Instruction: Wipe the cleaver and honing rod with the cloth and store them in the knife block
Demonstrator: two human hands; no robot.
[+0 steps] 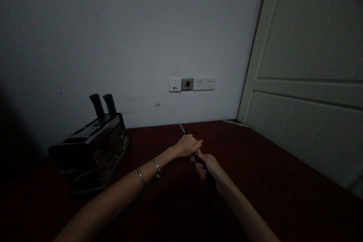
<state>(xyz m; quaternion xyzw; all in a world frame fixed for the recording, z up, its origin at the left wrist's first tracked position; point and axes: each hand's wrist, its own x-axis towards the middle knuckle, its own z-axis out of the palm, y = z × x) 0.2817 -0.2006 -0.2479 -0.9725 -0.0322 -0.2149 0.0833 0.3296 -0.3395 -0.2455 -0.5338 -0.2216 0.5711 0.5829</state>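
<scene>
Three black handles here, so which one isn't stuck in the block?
The handle gripped in the right hand; its metal rod runs up through the left hand. The other two handles stand side by side in the knife block.

Nothing here can be read: no words, brand, number or sign. The white socket plates [204, 83] on the wall show only their pin holes, and any lettering on them is too small and dim to make out. The black knife block [90, 147], down and to the left of those plates, shows no legible label. The black-handled steel tool [182, 128], straight below the plates, bears no mark that can be read.
</scene>
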